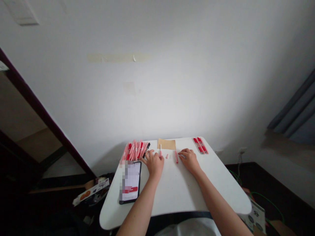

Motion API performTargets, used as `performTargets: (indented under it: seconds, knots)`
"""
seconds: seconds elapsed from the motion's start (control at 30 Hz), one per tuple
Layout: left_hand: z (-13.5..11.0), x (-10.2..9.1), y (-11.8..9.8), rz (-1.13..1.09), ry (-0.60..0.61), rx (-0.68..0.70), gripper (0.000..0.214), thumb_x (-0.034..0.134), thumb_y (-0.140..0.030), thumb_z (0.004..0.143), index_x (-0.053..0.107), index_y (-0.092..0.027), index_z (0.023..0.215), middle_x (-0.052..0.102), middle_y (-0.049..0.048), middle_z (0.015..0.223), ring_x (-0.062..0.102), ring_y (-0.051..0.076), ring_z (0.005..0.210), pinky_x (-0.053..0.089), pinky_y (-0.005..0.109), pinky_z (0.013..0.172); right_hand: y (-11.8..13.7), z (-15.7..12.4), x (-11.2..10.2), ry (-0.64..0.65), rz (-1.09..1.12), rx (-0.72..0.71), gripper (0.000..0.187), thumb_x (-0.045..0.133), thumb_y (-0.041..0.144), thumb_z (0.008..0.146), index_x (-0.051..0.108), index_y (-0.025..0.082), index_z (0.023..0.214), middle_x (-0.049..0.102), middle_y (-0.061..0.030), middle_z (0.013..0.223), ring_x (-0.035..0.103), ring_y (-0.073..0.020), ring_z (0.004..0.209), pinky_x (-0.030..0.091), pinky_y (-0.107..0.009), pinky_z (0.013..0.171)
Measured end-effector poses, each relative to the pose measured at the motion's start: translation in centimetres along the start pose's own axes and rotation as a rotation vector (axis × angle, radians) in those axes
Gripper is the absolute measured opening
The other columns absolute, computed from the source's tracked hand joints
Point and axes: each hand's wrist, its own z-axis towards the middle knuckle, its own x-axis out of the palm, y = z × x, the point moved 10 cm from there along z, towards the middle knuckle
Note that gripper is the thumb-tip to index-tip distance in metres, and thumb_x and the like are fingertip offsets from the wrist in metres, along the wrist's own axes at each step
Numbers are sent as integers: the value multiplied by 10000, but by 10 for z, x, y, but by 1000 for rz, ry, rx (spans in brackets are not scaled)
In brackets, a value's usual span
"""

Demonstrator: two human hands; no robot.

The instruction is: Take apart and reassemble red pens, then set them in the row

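A white table [177, 193] bears a pen pile [134, 150], a phone [130, 179], a tan sheet [168, 144], pen parts [176, 157] and more pens [201, 145].

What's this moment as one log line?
Left hand: by slim white-and-pink pen part; right hand: beside pink tubular pen part; white tabletop: mostly pink pen pile at left

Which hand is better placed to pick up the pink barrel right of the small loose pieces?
Probably the right hand: it is just beside the pink barrel. The left hand is at the white-tipped pink piece, across the small loose pieces.
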Motion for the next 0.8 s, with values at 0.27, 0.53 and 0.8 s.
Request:
performTargets:
  seconds: [0.27, 0.53, 0.8]
  knots:
    - [1, -1, 3, -26, -56, -18, 221, 514, -296, 797, 693, -185, 729, 594, 86, 1139, 437, 289, 1119, 225, 579, 997, 0, -1, -2, 40, 4, 59, 228, 531, 254, 843, 730, 259, 955, 646, -47, 1036, 533, -205, 996, 387, -318, 891]
    - [2, -3, -2, -181, -80, 10, 116, 570, -243, 770, 668, -191, 738, 596, 77, 1127, 476, 267, 1127, 255, 523, 1018, 2, 0, -5, -15, 77, 19, 224, 528, 260, 845, 731, 248, 940, 648, -64, 980, 538, -217, 950, 418, -337, 860]
    - [0, 1, -12, -332, -54, 97, 94, 625, -296, 780, 668, -216, 754, 581, 75, 1130, 470, 239, 1149, 285, 488, 1027, 12, -2, -22, -135, 224, -70, 253, 506, 271, 866, 689, 233, 1037, 596, -86, 995, 520, -227, 957, 436, -397, 897]
